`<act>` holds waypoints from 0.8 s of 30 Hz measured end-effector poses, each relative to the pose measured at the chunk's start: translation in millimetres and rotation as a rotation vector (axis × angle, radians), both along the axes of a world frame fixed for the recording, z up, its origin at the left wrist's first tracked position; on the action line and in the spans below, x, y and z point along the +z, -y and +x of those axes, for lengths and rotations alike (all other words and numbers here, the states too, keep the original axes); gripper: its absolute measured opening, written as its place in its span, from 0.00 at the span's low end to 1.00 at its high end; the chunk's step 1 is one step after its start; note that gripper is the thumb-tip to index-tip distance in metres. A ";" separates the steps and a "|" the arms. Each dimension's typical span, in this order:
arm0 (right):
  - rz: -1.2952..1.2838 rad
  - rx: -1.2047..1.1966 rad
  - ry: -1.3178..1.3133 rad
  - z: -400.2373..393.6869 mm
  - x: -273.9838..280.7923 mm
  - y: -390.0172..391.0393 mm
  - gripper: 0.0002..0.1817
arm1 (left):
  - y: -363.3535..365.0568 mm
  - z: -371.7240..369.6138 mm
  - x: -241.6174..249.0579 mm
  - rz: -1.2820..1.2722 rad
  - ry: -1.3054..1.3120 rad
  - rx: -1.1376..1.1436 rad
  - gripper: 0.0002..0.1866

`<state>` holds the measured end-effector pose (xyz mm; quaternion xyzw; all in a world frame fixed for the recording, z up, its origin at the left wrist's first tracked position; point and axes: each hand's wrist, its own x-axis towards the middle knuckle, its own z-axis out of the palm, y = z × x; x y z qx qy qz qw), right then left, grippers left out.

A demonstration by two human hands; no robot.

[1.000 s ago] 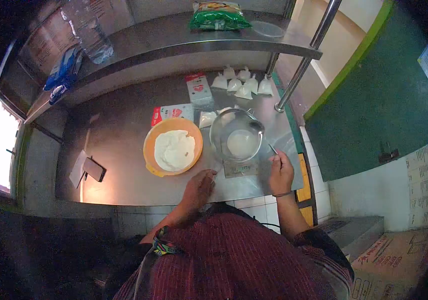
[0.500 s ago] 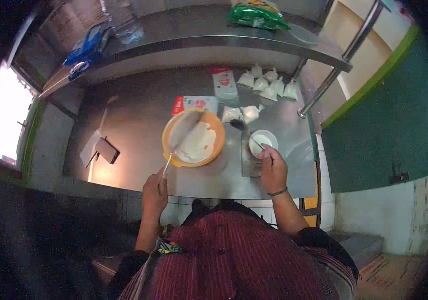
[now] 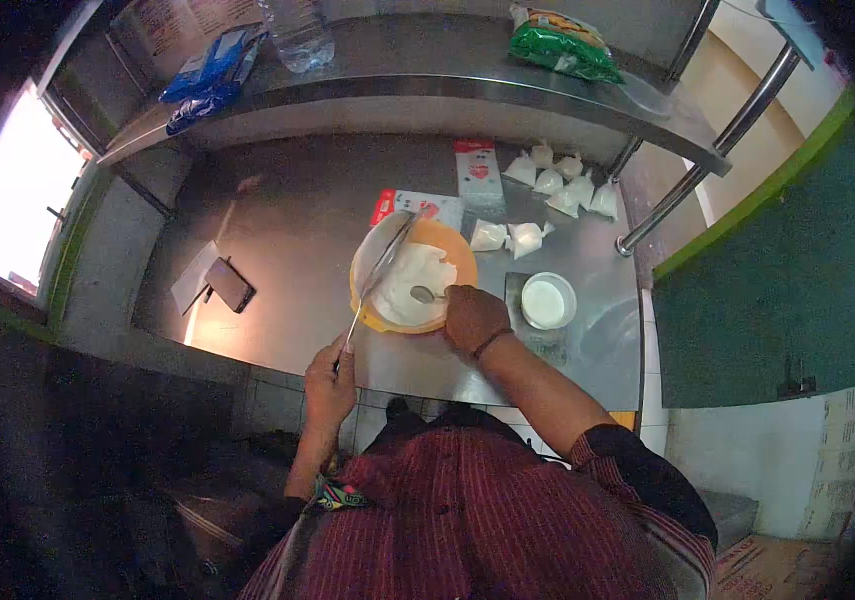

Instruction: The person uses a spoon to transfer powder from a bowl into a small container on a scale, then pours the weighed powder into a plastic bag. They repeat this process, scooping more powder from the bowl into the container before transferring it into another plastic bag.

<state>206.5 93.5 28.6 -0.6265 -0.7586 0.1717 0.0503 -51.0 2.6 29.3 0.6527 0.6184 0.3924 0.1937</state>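
Observation:
My left hand (image 3: 331, 385) is closed on the handle of a sieve (image 3: 380, 262), which is tilted at the left side of an orange bowl (image 3: 463, 262). White powder (image 3: 410, 290) lies in the bowl. At the bowl's right rim, my right hand (image 3: 476, 320) is closed on a spoon (image 3: 423, 294), whose tip is at the powder. Right of that hand, a white container (image 3: 549, 301) with white contents stands on a flat dark scale (image 3: 546, 346).
Small bags of white powder (image 3: 526, 238) lie behind the container, with several more farther back. Two red-and-white packs (image 3: 478, 172) lie behind the bowl. A phone (image 3: 231, 286) stands at left. Above runs a steel shelf (image 3: 408, 80) with a green pack (image 3: 566, 52).
My right hand has moved left with the spoon, from over the white container to the orange bowl. The sieve is tilted more steeply. The whole view has shifted slightly.

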 end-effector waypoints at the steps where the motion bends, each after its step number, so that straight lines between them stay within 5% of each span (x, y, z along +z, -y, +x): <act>1: -0.022 0.023 0.031 -1.8 -1.2 -1.4 0.14 | 0.4 -0.6 -0.9 0.000 0.002 0.001 0.16; 11: 0.127 -0.010 -0.205 18.4 -11.4 -0.3 0.15 | -2.4 -5.5 -8.0 -0.141 0.149 0.034 0.17; 13: 0.099 -0.248 -0.546 25.1 -30.1 -0.9 0.16 | -4.8 -4.3 -6.7 -0.166 0.195 0.031 0.17; 20: 0.051 -0.344 -0.761 56.1 -15.0 26.9 0.15 | -20.9 4.3 -11.0 -0.217 0.251 0.003 0.17; 22: 0.157 -0.392 -1.025 65.3 -13.9 40.1 0.14 | -26.5 12.3 -7.6 -0.223 0.278 -0.018 0.18; 24: 0.167 -0.461 -1.110 78.1 0.1 57.0 0.14 | -29.1 24.4 -0.2 -0.454 0.710 -0.117 0.18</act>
